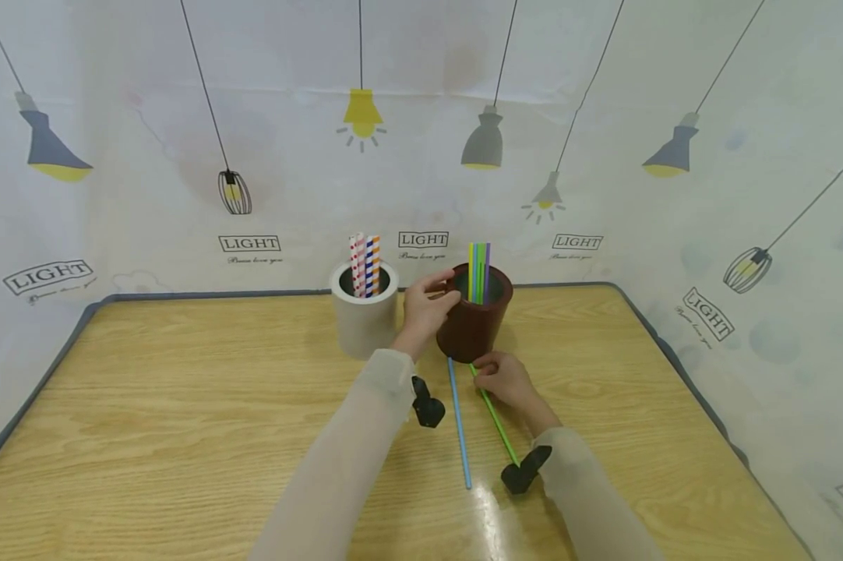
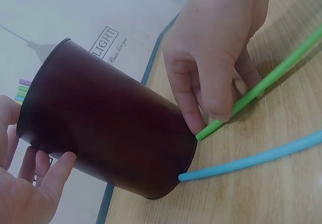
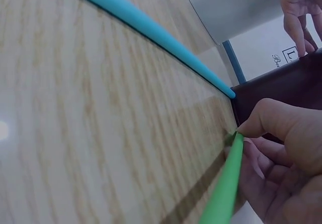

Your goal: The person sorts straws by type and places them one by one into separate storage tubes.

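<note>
Nearest us, our right hand is pinching the green straw; farther off, our left hand is gripping the brown cup.

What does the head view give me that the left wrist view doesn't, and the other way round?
Only the head view shows the white cup with its striped straws, and both straws' full length on the table. Only the left wrist view shows up close the right hand's fingertips pinching the green straw near its end. Both show the brown cup, the blue straw, the left hand holding the brown cup, and the right hand.
</note>
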Motion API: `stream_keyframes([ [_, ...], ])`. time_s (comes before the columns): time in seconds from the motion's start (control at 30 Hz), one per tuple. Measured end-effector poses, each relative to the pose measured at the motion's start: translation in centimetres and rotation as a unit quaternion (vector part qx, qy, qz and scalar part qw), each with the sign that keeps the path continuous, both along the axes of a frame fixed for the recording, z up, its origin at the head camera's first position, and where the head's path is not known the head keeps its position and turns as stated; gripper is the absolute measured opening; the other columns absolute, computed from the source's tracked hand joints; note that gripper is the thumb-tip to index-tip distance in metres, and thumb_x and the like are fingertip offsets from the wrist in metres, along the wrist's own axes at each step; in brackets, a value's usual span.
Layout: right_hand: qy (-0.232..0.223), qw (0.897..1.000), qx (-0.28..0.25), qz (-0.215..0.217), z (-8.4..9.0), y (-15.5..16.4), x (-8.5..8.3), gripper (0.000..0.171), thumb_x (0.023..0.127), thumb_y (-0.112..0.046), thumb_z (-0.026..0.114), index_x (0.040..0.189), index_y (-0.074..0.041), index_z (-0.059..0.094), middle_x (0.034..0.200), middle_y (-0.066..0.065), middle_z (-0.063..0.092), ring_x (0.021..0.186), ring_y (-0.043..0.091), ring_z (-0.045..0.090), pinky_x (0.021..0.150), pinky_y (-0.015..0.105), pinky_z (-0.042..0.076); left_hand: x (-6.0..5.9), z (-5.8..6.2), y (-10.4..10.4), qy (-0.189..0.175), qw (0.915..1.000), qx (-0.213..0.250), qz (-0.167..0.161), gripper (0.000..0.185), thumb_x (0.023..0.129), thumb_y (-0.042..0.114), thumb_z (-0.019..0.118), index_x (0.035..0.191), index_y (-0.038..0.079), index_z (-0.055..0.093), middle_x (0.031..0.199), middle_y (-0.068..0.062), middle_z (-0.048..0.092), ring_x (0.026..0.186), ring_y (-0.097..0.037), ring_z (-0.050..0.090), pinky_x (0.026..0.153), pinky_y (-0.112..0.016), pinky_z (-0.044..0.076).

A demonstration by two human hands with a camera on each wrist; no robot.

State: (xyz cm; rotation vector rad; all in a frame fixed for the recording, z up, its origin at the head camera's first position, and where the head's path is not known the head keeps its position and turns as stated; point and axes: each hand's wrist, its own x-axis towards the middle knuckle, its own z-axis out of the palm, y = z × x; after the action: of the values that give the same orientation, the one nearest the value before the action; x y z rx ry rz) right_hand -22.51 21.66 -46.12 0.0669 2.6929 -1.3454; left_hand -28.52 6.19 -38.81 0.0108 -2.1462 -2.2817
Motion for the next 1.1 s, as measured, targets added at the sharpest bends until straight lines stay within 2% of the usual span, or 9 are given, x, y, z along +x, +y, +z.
stream_keyframes([
  [0.13,0.005,1.000,0.007,0.004,0.2,-0.1,0.0,0.028,0.071,0.001,0.061,0.099,0.005,0.063,0.075,0.006,0.060,0.059,0.011,0.050,0.052,0.021,0.042,0.0,0.1,0.0,0.000,1.0000,-0.006,0.000,0.036,0.078,0.003,0.065,0.113,0.011,0.066,0.104,-0.010,0.057,0.088,-0.019,0.059,0.063,-0.036,0.051],
  [0.33,0.011,1.000,-0.001,0.013,0.2,0.1,0.0,0.027,0.070,0.002,0.060,0.096,0.006,0.064,0.070,0.004,0.057,0.059,0.011,0.048,0.052,0.021,0.040,0.1,0.2,0.0,-0.001,0.9999,-0.012,-0.003,0.036,0.078,0.003,0.064,0.114,0.011,0.065,0.106,-0.010,0.058,0.090,-0.020,0.059,0.054,-0.023,0.047],
  [0.7,0.007,0.997,-0.060,0.040,0.3,0.8,0.1,0.030,0.074,0.006,0.056,0.103,0.010,0.062,0.065,0.003,0.053,0.050,0.008,0.042,0.046,0.020,0.037,0.2,0.1,0.1,0.003,1.0000,-0.006,0.004,0.037,0.077,0.001,0.065,0.113,0.010,0.066,0.104,-0.010,0.058,0.087,-0.019,0.059,0.051,-0.021,0.045],
  [0.9,0.025,0.998,-0.058,0.027,1.4,1.3,0.4,0.035,0.072,0.005,0.055,0.106,0.009,0.061,0.080,0.012,0.062,0.055,0.011,0.052,0.048,0.025,0.046,0.2,0.2,0.0,-0.001,1.0000,-0.008,0.002,0.036,0.078,0.002,0.065,0.113,0.010,0.066,0.104,-0.010,0.058,0.086,-0.018,0.059,0.051,-0.021,0.045],
  [1.1,0.041,0.996,-0.075,0.019,3.1,2.1,0.8,0.035,0.076,0.004,0.053,0.111,0.007,0.059,0.088,0.017,0.058,0.062,0.016,0.054,0.051,0.035,0.052,0.2,0.3,0.0,-0.002,1.0000,-0.005,0.003,0.037,0.078,0.002,0.065,0.114,0.010,0.065,0.105,-0.011,0.058,0.086,-0.017,0.058,0.051,-0.021,0.045],
])
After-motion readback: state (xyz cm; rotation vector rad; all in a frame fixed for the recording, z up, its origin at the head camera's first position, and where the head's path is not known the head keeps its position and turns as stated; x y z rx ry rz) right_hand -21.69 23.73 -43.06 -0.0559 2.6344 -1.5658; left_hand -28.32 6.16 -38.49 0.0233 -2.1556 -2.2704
